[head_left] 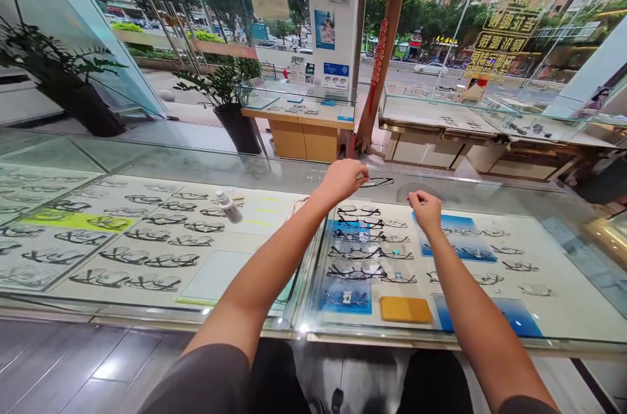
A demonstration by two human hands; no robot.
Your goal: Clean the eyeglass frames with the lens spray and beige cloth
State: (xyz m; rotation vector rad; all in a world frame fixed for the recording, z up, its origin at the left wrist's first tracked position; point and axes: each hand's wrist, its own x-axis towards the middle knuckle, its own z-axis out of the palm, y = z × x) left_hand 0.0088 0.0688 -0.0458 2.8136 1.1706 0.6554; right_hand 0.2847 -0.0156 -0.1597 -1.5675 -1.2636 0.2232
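Over the far part of the glass counter [274,172], my left hand [343,179] has its fingers pinched together at one end of a pair of dark-framed eyeglasses [381,181]. Whether the glasses rest on the glass cannot be told. To their right is my right hand [427,210], raised with its fingers closed; anything between them is too small to make out. Below both hands, rows of eyeglasses [356,252] lie inside the case. A yellow-orange block [405,309] sits near the front edge, between my forearms.
A white spray bottle [229,206] stands left of my left forearm. More eyeglasses [164,260] fill the left case. Beyond the counter are a potted plant [238,120], a smaller display case [304,115], a wooden post [385,55] and another display case [435,120] before the windows.
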